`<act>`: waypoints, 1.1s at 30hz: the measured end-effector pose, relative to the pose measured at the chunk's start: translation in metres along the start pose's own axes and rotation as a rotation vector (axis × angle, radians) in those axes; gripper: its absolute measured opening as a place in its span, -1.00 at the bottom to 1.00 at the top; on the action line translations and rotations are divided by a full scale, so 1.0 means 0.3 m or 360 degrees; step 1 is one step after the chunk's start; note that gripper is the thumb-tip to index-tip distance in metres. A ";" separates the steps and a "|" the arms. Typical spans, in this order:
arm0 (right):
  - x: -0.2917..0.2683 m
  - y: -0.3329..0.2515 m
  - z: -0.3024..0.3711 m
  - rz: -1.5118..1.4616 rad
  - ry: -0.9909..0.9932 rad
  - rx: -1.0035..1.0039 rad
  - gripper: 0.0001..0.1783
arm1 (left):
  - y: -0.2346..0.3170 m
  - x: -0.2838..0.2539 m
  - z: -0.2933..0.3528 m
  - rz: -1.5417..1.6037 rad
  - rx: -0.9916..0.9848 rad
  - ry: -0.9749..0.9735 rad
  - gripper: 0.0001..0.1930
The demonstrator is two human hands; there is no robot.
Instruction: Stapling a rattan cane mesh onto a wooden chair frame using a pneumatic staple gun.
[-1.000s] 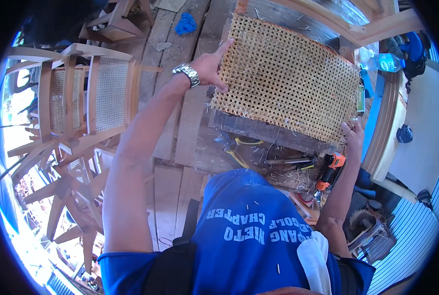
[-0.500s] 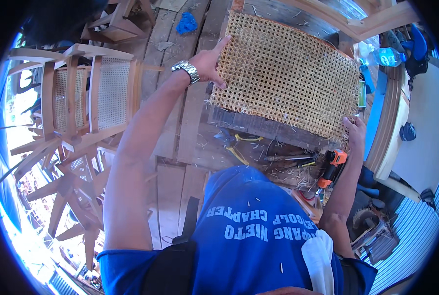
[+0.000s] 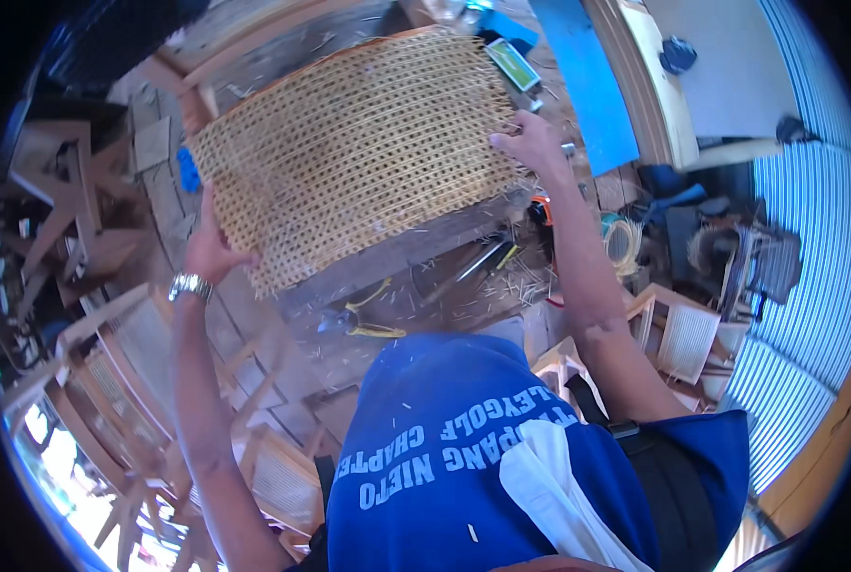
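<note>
A rectangular woven cane panel (image 3: 359, 157) on a wooden frame lies tilted across the work surface in front of me, with ragged cane ends along its edges. My left hand (image 3: 212, 253) grips the panel's left edge, the thumb over the weave and a finger stretched along the side. At the opposite short edge, my right hand (image 3: 532, 148) pinches the panel near its right side; its fingertips are partly hidden. Yellow-handled cutters (image 3: 364, 322) lie on the surface just below the panel.
Cane scraps and a slim tool (image 3: 480, 260) lie below the panel. An orange tool (image 3: 541, 210) is partly hidden by my right forearm. A green-and-white box (image 3: 512, 64) and blue board (image 3: 589, 81) are at the upper right. Wooden chairs (image 3: 101, 400) crowd the left.
The view has turned, and the surroundings have swung with it. The panel now slants up to the right instead of down. Both hands stay at its same ends.
</note>
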State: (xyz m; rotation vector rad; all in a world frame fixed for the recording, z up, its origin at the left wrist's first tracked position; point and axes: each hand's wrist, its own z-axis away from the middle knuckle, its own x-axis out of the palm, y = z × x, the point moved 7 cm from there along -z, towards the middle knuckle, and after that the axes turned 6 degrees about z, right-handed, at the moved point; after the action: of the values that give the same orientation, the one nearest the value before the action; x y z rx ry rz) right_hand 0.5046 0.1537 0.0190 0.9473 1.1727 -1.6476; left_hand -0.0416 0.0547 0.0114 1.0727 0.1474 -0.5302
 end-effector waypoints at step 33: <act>0.038 0.027 0.009 -0.0877 -0.0204 -0.0101 -0.54 | 0.273 0.132 -0.012 -0.1969 -0.0132 0.0124 0.47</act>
State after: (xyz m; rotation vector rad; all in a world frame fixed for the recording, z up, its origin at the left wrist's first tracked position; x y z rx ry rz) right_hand 0.5081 0.1471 0.0069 0.4869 1.4716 -2.0478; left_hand 0.0326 0.0745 0.0603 0.8244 0.9226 -1.5646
